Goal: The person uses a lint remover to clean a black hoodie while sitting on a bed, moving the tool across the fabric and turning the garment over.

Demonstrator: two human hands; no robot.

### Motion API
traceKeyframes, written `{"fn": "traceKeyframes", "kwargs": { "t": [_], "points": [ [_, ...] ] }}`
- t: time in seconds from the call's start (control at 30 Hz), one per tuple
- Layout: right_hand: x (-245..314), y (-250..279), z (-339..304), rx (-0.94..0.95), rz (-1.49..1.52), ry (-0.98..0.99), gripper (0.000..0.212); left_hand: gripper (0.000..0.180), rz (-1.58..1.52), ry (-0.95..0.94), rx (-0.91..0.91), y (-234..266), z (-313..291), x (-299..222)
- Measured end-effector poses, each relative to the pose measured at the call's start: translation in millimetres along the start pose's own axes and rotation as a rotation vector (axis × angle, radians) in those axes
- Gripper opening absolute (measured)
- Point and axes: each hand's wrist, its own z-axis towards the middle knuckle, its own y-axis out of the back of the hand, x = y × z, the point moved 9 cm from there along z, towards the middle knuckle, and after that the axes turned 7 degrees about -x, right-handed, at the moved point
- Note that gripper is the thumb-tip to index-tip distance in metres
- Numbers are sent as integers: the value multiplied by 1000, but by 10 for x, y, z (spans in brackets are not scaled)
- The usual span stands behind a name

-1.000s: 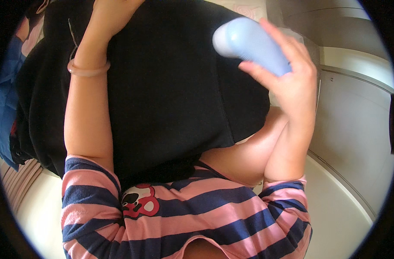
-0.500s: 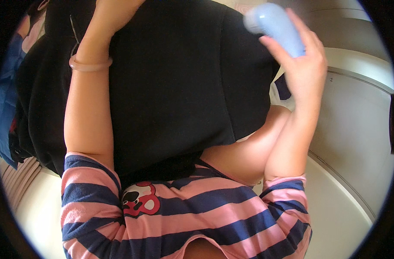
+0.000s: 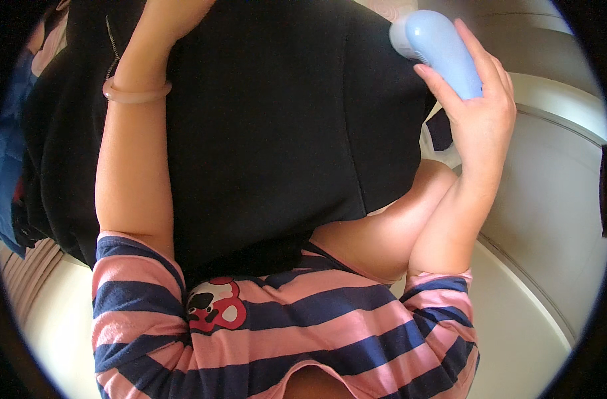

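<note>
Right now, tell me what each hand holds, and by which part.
The right hand grips a light blue handheld device around its body. The left hand holds the black garment near its top edge.

Large black fabric garment (image 3: 277, 133) fills the whole centre and top; everything else is placed against it. Left forearm lies along its left half, left hand (image 3: 174, 16) on its top edge, so no pass there. Right of it: right hand (image 3: 480, 123) wrapped round a pale blue rounded plastic handheld device (image 3: 440, 50), device head touching the garment's upper right edge, no gap. Further right: curved white panel (image 3: 549, 219), open surface, room to pass. Below the garment: striped pink and navy shirt (image 3: 283, 332) and a bare knee block the way. Left of it: dark and blue hanging clothes (image 3: 11, 153), crowded.
</note>
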Motion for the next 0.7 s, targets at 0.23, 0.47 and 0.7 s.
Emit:
{"fn": "traceKeyframes", "kwargs": {
  "t": [0.23,0.47,0.7],
  "points": [
    [217,-47,-63,37,69,129,62,26,-12,-38,10,-20,-6,-13],
    [355,-71,-68,64,139,178,61,26,-52,-99,-40,-4,3,-13],
    [436,-130,-118,75,250,205,65,25,-16,-82,3,-45,31,30]
  ]
}}
